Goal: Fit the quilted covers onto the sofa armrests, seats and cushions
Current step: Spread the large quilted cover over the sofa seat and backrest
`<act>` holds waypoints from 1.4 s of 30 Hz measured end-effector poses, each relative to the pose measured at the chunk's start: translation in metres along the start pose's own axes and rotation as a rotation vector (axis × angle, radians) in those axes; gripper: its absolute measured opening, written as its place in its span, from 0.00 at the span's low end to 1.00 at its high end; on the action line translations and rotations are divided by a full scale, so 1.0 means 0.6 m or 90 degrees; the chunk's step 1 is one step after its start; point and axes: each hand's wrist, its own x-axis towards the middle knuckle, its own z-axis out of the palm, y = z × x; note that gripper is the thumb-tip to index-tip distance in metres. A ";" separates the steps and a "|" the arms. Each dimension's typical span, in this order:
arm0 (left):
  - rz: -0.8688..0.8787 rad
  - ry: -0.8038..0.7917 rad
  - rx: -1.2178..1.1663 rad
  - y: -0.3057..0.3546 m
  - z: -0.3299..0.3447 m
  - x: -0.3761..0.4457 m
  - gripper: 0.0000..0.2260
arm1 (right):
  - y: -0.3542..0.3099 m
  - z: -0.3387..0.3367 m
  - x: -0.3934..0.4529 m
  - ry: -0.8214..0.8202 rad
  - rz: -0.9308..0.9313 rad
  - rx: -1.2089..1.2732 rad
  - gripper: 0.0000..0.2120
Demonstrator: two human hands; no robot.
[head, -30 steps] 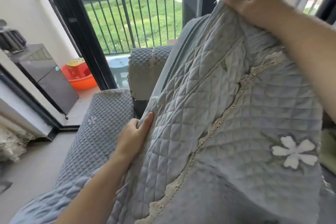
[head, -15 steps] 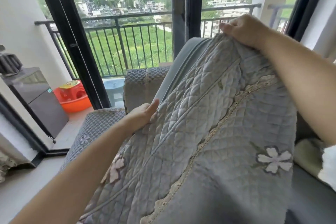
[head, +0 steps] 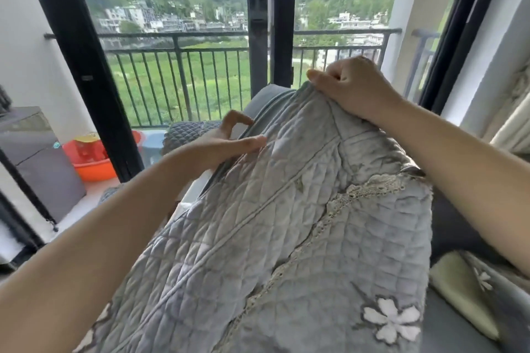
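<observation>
A grey quilted cover [head: 286, 223] with lace trim and a white flower patch drapes over a plain grey cushion [head: 268, 96] that stands tilted in front of me. My right hand [head: 352, 86] is closed on the cover's top corner at the cushion's upper edge. At the cover's left edge sits my left hand [head: 220, 146], fingers spread, thumb lying on the quilting, and I cannot see it gripping. Behind it, the sofa armrest [head: 189, 132] wears a darker quilted cover. The cushion's lower part is hidden under the cover.
A dark sofa seat [head: 459, 232] and a pale green cushion [head: 461, 292] lie at the right. Black door frames [head: 86, 80] stand ahead, and beyond them is the balcony. There, an orange basin [head: 94, 163] and a blue stool [head: 153, 143] sit beside a grey cabinet [head: 43, 163].
My view has tilted up. My left hand slid up the cover's left edge and spread its fingers. My right hand kept its hold on the top corner.
</observation>
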 end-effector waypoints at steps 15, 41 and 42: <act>-0.043 0.142 -0.096 0.073 0.100 -0.040 0.15 | 0.025 -0.037 0.078 -0.138 -0.158 0.026 0.27; 0.042 0.312 0.027 0.173 0.181 -0.009 0.13 | 0.109 -0.140 -0.009 -0.133 -0.177 0.123 0.24; 0.054 0.332 0.013 0.167 0.182 -0.008 0.13 | 0.108 -0.134 -0.003 -0.133 -0.192 0.107 0.24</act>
